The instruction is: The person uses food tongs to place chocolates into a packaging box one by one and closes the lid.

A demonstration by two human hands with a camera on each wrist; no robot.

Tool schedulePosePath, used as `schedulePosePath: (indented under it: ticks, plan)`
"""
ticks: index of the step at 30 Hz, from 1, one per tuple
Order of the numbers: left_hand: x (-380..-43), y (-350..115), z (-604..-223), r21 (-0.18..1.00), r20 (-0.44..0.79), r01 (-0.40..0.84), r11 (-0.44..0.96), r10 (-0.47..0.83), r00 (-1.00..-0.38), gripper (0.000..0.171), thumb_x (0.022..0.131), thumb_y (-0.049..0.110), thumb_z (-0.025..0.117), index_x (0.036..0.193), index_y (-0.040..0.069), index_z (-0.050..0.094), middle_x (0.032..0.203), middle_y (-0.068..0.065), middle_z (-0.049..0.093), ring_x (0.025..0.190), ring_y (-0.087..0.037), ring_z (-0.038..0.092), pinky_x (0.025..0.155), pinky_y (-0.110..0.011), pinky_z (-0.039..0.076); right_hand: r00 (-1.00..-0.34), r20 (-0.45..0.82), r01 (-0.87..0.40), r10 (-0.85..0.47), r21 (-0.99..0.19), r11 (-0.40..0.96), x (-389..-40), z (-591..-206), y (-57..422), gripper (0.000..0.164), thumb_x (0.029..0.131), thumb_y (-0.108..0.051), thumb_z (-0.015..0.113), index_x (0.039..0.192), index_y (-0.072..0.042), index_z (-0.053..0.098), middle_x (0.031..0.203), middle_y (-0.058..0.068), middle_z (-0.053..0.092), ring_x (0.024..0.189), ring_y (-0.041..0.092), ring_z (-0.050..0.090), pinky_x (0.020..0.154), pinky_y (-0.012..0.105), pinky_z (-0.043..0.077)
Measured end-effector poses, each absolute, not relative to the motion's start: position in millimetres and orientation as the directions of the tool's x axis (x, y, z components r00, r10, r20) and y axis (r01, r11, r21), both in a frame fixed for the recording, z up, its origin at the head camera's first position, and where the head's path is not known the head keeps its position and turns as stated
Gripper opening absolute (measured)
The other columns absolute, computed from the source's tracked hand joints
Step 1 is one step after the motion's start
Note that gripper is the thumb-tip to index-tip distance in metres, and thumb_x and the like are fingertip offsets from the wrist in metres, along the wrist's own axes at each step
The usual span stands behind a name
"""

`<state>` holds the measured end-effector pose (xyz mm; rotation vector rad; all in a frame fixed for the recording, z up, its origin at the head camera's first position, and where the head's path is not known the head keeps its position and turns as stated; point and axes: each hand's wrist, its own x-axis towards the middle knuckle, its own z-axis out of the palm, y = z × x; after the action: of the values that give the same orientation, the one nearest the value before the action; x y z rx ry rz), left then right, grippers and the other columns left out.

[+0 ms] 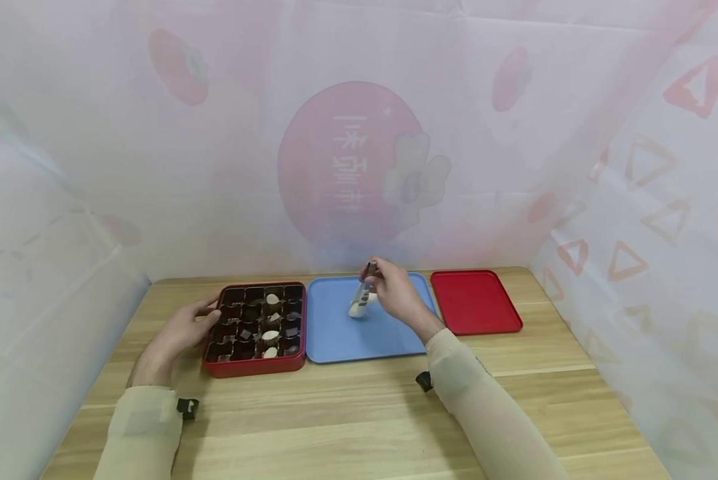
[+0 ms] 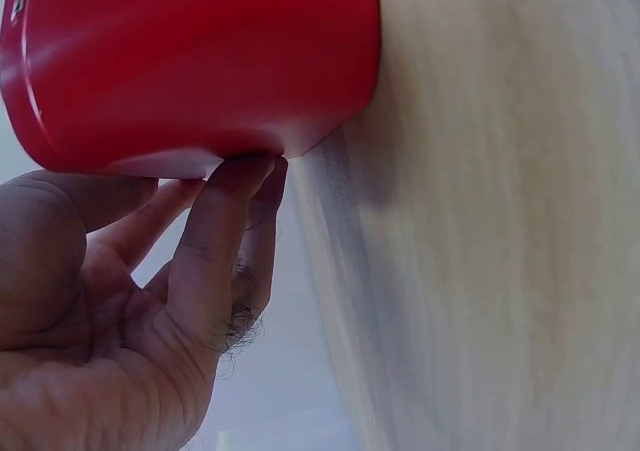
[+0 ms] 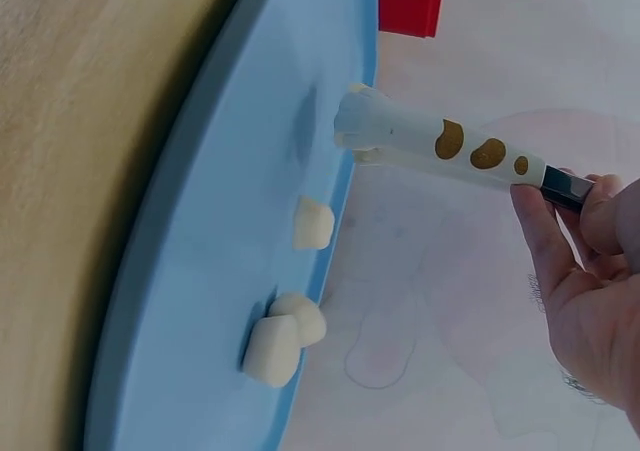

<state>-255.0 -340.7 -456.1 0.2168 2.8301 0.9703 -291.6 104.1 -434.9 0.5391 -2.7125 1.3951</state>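
Observation:
My right hand (image 1: 397, 290) pinches the dark end of white tongs with brown spots (image 3: 465, 146). The tongs slant down over a blue tray (image 1: 335, 343), and cream-coloured edges show at their tips. Three cream-coloured chunks, one of them a chocolate-like piece (image 3: 315, 223) standing apart, lie on that tray in the right wrist view. To the left, a red tin (image 1: 257, 367) holds a dark divided insert with white and dark chocolates, including a white one (image 1: 271, 335). Against the tin's left side my left hand (image 1: 181, 327) rests its fingertips and thumb.
A red lid-like tray (image 1: 479, 303) lies right of the blue tray. All three stand in a row towards the back of the wooden table (image 1: 311, 420). Printed cloth walls (image 1: 227, 153) close off the back and both sides.

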Motion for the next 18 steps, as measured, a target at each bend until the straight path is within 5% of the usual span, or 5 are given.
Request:
schedulePosePath:
  ticks: [8, 18]
  plan:
    - [-254, -342, -457, 0.627, -0.112, 0.064, 0.776, 0.171, -0.979, 0.061, 0.114, 0.027, 0.047, 0.164, -0.002, 0.028, 0.146, -0.043, 0.053, 0.13, -0.059, 0.058, 0.111, -0.072, 0.043, -0.92, 0.275, -0.382, -0.278, -0.783, 0.491, -283, -424, 92, 0.015, 0.109, -0.006, 0.054, 0.113, -0.017, 0.063, 0.113, -0.001, 0.073, 0.114, 0.021, 0.075, 0.087, 0.023, 0.064]
    - [-256, -343, -457, 0.631, -0.138, 0.05, 0.774, 0.175, -0.975, 0.062, 0.114, 0.027, 0.045, 0.166, 0.001, 0.023, 0.157, -0.042, 0.041, 0.143, -0.061, 0.044, 0.117, -0.073, 0.035, -0.88, 0.386, -0.47, -0.277, -0.788, 0.397, -266, -412, 68, 0.012, 0.107, -0.007, 0.056, 0.114, -0.013, 0.065, 0.112, 0.003, 0.072, 0.11, 0.022, 0.076, 0.087, 0.019, 0.063]
